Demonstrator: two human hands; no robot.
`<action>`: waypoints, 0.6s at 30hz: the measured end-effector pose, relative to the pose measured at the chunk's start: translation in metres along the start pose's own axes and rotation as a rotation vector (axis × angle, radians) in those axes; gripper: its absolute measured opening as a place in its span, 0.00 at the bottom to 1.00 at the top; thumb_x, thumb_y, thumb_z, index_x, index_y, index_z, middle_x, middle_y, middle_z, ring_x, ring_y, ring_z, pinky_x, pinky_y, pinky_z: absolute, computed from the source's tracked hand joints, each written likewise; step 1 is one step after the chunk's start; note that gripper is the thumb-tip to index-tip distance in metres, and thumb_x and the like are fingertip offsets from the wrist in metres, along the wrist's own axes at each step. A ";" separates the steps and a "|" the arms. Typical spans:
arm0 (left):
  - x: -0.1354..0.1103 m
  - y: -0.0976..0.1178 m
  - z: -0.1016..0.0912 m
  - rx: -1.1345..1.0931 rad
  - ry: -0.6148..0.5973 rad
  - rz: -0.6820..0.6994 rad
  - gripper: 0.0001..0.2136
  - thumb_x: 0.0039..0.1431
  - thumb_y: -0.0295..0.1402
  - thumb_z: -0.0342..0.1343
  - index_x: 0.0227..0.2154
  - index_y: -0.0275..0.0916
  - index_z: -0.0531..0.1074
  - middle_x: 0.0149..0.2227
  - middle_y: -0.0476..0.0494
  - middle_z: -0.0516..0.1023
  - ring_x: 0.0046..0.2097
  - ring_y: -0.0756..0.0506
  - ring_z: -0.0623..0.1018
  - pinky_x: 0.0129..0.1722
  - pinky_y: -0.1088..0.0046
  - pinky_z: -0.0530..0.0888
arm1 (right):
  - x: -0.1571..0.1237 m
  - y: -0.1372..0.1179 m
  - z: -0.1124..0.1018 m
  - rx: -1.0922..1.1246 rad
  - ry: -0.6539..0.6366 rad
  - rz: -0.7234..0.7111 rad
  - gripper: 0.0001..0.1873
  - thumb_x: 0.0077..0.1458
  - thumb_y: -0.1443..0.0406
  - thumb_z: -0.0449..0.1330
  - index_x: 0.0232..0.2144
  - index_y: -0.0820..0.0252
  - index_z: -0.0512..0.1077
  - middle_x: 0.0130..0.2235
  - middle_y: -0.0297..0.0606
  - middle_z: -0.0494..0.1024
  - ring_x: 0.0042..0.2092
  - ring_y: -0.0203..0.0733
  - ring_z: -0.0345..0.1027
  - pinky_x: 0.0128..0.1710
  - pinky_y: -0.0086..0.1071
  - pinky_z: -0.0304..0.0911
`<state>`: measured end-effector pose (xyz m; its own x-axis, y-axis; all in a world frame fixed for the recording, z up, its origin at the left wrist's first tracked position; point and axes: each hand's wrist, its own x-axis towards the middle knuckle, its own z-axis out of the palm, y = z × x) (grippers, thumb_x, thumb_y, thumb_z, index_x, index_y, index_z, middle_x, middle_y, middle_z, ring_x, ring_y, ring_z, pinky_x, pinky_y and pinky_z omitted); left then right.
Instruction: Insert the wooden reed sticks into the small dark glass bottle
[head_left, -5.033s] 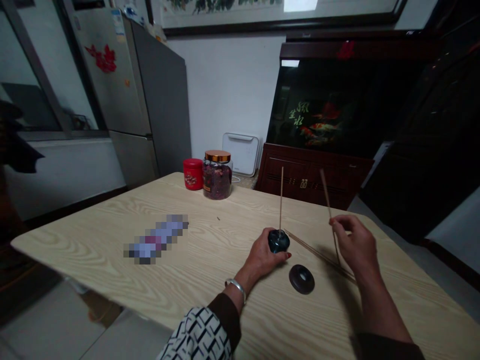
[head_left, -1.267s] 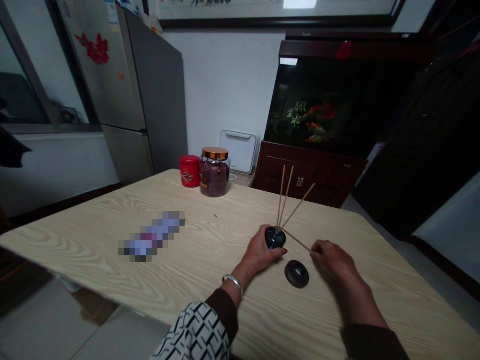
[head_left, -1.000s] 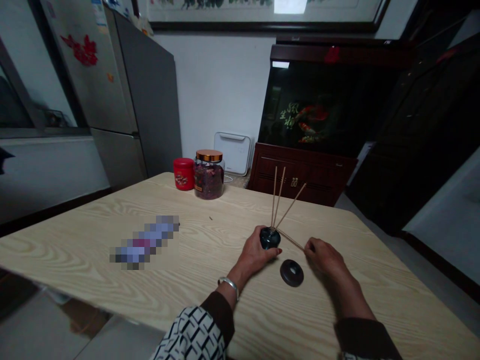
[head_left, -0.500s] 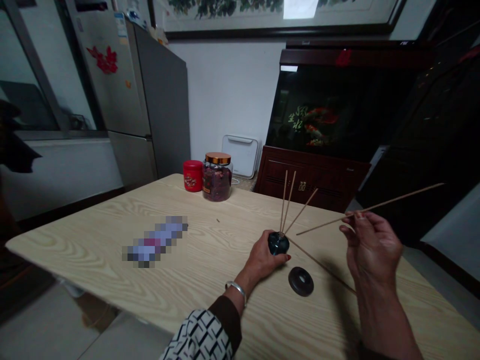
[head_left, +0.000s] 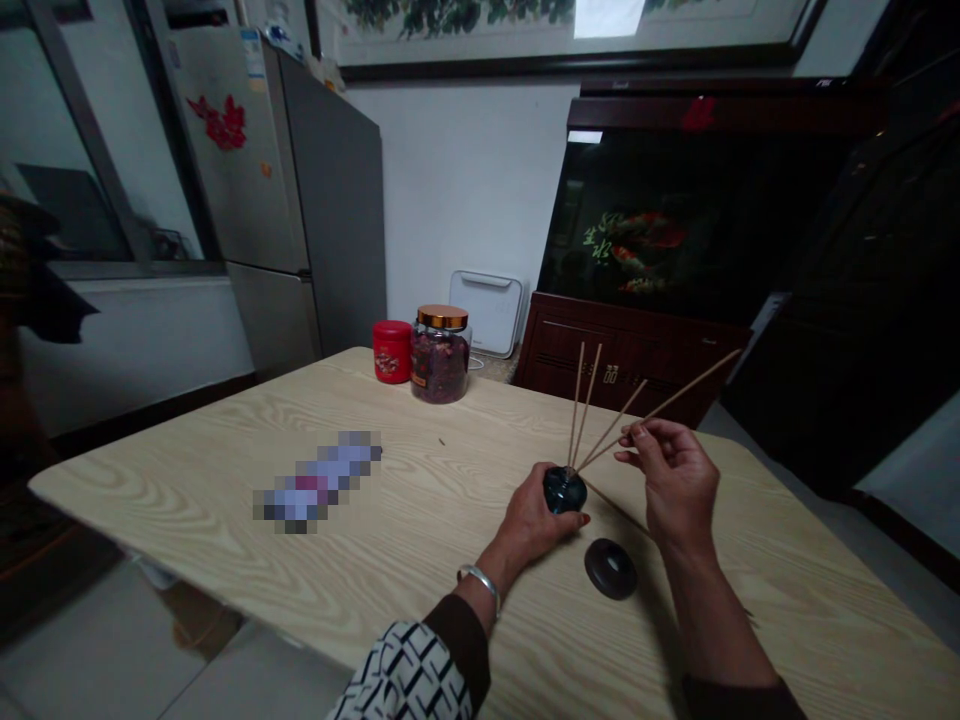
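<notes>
My left hand [head_left: 534, 512] is wrapped round a small dark glass diffuser bottle [head_left: 566, 491] on the table. Several thin reed sticks [head_left: 590, 405] fan up out of the bottle's neck. Between thumb and fingertips, my right hand [head_left: 675, 480] pinches another reed stick [head_left: 694, 382], held at a slant. Its lower end reaches the bottle's mouth; whether it is inside I cannot tell. One more stick [head_left: 619, 508] lies on the table, running from behind the bottle to beneath my right hand. A dark round ring-shaped lid [head_left: 610, 569] rests just in front of the bottle.
The wooden table [head_left: 300, 590] holds a blurred pale packet [head_left: 322, 482] on the left. At the far edge stand a red canister [head_left: 392, 352] and a glass jar with a copper lid [head_left: 440, 355]. Behind are a fridge [head_left: 330, 220] and a dark fish tank [head_left: 637, 220].
My right hand has moved left, bringing its stick from clear of the bottle to the bottle's mouth. My left hand keeps its hold on the bottle. The view has shifted slightly.
</notes>
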<state>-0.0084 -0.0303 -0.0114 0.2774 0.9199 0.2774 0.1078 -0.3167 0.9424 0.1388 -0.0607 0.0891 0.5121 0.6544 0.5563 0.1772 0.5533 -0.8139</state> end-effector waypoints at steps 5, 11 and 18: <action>0.000 0.001 -0.001 0.008 -0.010 0.013 0.31 0.41 0.37 0.71 0.49 0.41 0.66 0.41 0.46 0.76 0.41 0.45 0.74 0.40 0.71 0.69 | -0.007 0.012 0.003 -0.096 -0.180 0.122 0.17 0.48 0.53 0.67 0.33 0.59 0.71 0.32 0.35 0.75 0.33 0.38 0.71 0.30 0.33 0.71; -0.001 0.003 -0.001 0.004 -0.013 0.024 0.30 0.41 0.36 0.71 0.49 0.40 0.67 0.42 0.46 0.76 0.42 0.44 0.74 0.42 0.71 0.69 | -0.007 0.024 -0.017 -0.482 -0.455 0.115 0.17 0.55 0.50 0.58 0.34 0.58 0.73 0.34 0.39 0.78 0.35 0.43 0.72 0.34 0.35 0.67; -0.001 -0.002 -0.001 -0.007 -0.016 0.004 0.31 0.41 0.37 0.71 0.50 0.41 0.66 0.41 0.46 0.76 0.41 0.44 0.74 0.41 0.70 0.70 | -0.007 0.044 -0.083 -1.346 -0.594 0.051 0.12 0.57 0.60 0.54 0.38 0.55 0.76 0.44 0.43 0.77 0.47 0.49 0.69 0.39 0.36 0.60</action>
<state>-0.0095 -0.0302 -0.0134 0.2929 0.9148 0.2781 0.0998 -0.3186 0.9426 0.2125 -0.0835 0.0357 0.1878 0.9531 0.2375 0.9714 -0.1445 -0.1883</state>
